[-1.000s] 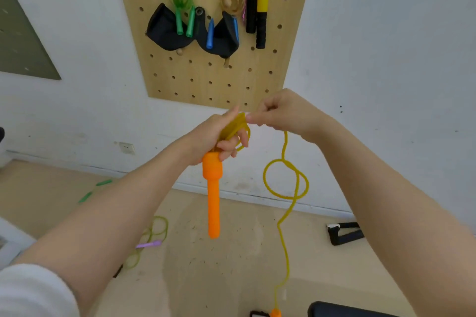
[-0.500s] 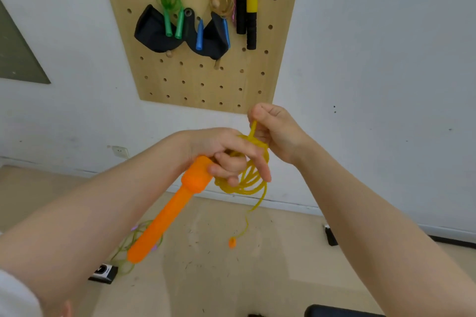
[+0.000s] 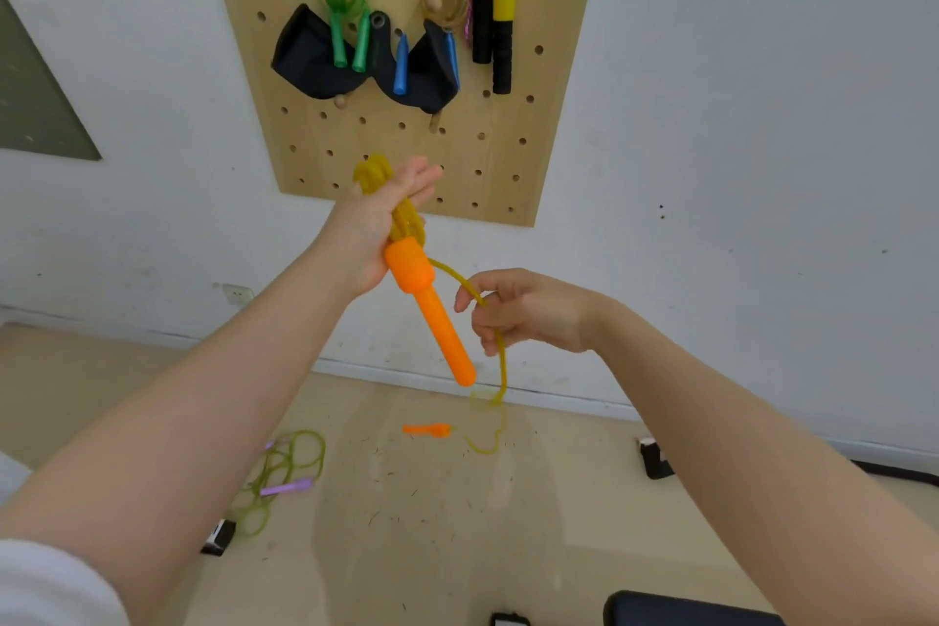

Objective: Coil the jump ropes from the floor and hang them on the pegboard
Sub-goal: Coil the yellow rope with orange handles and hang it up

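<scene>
Centre frame, the left hand (image 3: 378,219) grips a bundle of yellow rope coils (image 3: 373,175) against its palm, fingers extended, with the orange handle (image 3: 432,315) hanging towards 5 o'clock. The right hand (image 3: 523,313) pinches the loose yellow rope (image 3: 500,361), which trails down to a second orange handle (image 3: 427,430) on the floor (image 3: 406,524). At 12 o'clock the pegboard (image 3: 508,142) holds hung ropes. At 8 o'clock a green rope (image 3: 284,468) lies on the floor. A yellow-black handle (image 3: 482,5) carries a mark, possibly lettering, unreadable.
</scene>
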`<control>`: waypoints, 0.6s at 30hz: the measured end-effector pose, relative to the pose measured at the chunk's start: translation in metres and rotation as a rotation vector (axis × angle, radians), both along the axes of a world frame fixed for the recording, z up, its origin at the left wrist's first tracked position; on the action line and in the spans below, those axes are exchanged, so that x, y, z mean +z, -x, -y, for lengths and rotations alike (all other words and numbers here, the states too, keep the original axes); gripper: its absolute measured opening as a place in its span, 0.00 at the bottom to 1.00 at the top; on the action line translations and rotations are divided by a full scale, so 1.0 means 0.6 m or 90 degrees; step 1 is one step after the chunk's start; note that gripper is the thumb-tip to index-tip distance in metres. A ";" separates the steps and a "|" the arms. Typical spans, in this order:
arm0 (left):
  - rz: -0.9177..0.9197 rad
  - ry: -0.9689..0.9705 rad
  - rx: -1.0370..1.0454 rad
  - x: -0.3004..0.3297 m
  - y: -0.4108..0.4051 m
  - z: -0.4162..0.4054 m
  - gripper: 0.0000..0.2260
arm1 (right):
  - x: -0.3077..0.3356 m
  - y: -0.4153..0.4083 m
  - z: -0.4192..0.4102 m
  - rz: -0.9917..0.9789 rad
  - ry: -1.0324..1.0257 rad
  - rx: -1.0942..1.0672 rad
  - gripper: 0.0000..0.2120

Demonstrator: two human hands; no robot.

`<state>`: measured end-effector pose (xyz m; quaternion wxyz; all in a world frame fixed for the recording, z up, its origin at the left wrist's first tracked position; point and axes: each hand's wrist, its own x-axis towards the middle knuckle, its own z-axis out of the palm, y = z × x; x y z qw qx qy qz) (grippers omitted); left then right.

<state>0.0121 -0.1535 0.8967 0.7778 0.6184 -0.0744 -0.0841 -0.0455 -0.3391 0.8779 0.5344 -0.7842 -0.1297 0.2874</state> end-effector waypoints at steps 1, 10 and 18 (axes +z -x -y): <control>0.014 -0.070 0.040 -0.006 0.001 0.003 0.11 | 0.006 0.000 -0.002 -0.010 0.039 0.011 0.08; 0.238 -0.641 -0.037 -0.055 0.018 0.004 0.15 | 0.090 0.009 0.002 0.133 0.414 0.052 0.05; 0.080 -0.292 -0.410 -0.043 0.064 0.004 0.36 | 0.067 -0.018 0.037 0.408 0.118 -0.300 0.07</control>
